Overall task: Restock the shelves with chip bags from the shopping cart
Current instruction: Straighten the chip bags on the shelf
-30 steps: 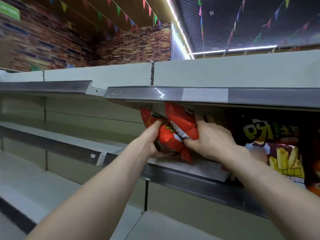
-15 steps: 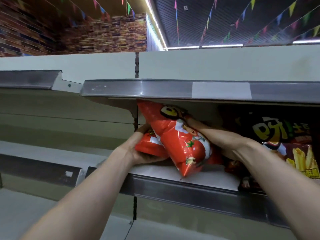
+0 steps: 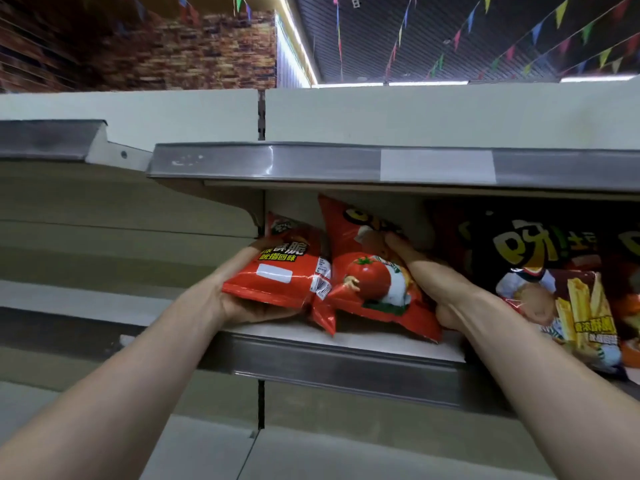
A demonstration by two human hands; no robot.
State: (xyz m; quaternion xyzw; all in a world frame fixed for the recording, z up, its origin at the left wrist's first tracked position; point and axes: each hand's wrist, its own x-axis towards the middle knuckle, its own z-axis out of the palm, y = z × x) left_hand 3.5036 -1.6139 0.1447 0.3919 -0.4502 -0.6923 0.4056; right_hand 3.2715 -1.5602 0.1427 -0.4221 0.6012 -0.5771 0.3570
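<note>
Two red chip bags sit on the shelf [image 3: 381,344] under the upper shelf edge. My left hand [image 3: 239,299] cups the left red bag [image 3: 287,271] from below and from its left side, holding it tilted with its back label facing me. My right hand [image 3: 429,278] lies against the right side of the tomato-print red bag [image 3: 367,282], fingers reaching up along it; the bag stands leaning on the shelf. The two bags touch each other. The shopping cart is out of view.
Dark chip bags with fries print [image 3: 554,282] fill the shelf to the right, close to my right wrist. The upper shelf's metal rail [image 3: 311,164] overhangs the bags. Bare shelves [image 3: 69,299] extend to the left and below.
The left bag has turned from lying behind the other to showing its back label, raised in my left hand. The tomato bag has moved right and stands more upright. The view came closer.
</note>
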